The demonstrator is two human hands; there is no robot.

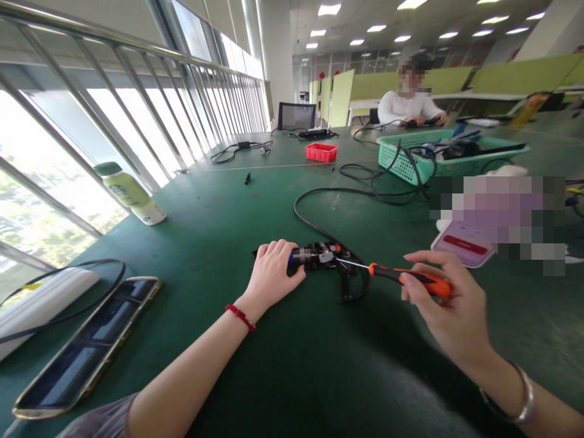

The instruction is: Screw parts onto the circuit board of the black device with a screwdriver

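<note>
An opened black corded power tool (pixel 314 256) lies on the green table, with its inner parts and coloured wires showing; its exact kind is unclear. My left hand (pixel 272 267) is closed over its left end, pressing it to the tabletop. Between the thumb and fingers of my right hand (pixel 449 298) is an orange and black screwdriver (pixel 387 270). The shaft points left, and the tip reaches the wires and parts in the middle of the tool. Whether the tip touches a screw is too small to tell. A black cable (pixel 314 224) curves away behind the tool.
A phone (pixel 86 347) and a white object (pixel 50 298) with a cable lie at left, near a green-capped bottle (pixel 130 193). Farther off are a red tray (pixel 322 152) and a green basket (pixel 406 165) of tools and cables. A person (pixel 406 108) sits across the table.
</note>
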